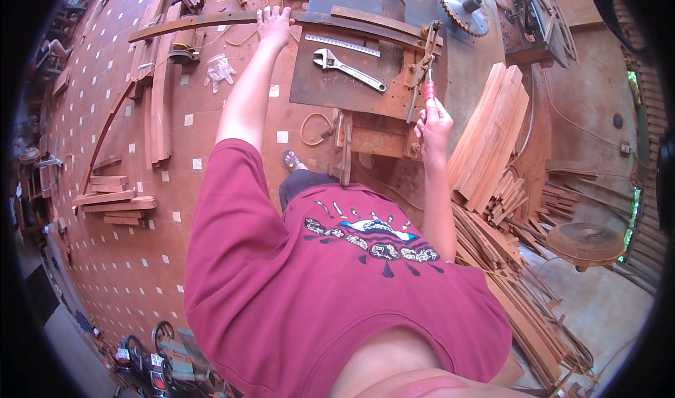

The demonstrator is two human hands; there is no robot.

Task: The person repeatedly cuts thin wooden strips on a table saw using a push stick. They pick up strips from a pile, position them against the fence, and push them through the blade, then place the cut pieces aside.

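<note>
My left hand [274, 27] lies with spread fingers on a long dark bar [204, 21] that reaches out past the left edge of the metal work table [320, 92]. Closed around the red handle of a screwdriver [429, 88] is my right hand [434, 125], at the table's right side. The screwdriver's shaft points away from me to a rusty metal bracket [427, 50]; whether its tip touches cannot be made out. Between my hands, an adjustable wrench [351, 71] and a steel ruler [342, 45] rest on the table. A wooden strip [380, 22] runs along the bar.
A toothed circular saw blade [463, 10] is at the far right of the table. Stacked planks [492, 131] stand to my right, near a round fan [585, 245]. On the tiled floor at left are a white glove [219, 71], a tape-like coil [183, 53] and short boards [116, 197].
</note>
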